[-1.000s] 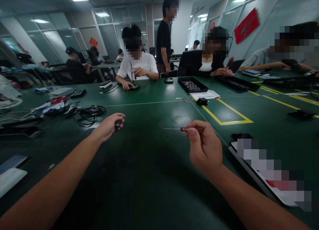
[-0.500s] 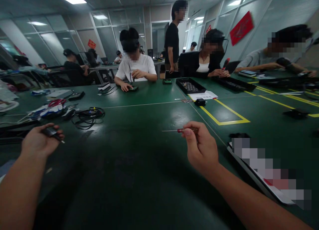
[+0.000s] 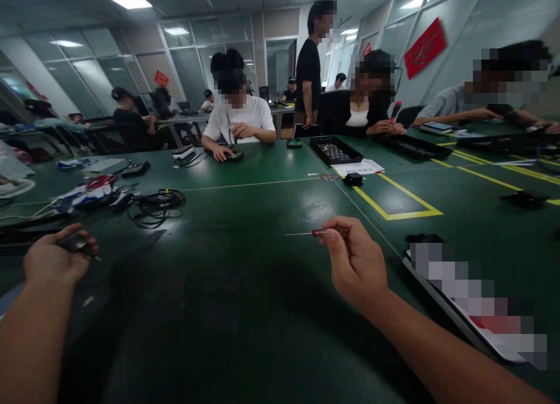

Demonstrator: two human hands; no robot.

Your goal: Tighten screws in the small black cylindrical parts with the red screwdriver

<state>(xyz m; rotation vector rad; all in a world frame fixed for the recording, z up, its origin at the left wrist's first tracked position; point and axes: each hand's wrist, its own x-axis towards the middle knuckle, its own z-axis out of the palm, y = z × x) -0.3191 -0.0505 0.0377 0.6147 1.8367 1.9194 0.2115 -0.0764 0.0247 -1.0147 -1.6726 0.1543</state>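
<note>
Shifted leftward over the green table (image 3: 210,287) since a second ago, the left hand (image 3: 59,255) is seen half-curled around a small dark object (image 3: 75,242), too blurred to identify. Above the table, a screwdriver (image 3: 315,233), seemingly light, stiff and best held by its partly covered handle (image 3: 342,232), is pinched in the right hand (image 3: 356,258).

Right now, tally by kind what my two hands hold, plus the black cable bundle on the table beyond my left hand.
Screwdriver: 1, in your right hand
Dark object: 1, in your left hand, exact kind unclear
Cable bundle: 1, on the table
Total: 3
</note>
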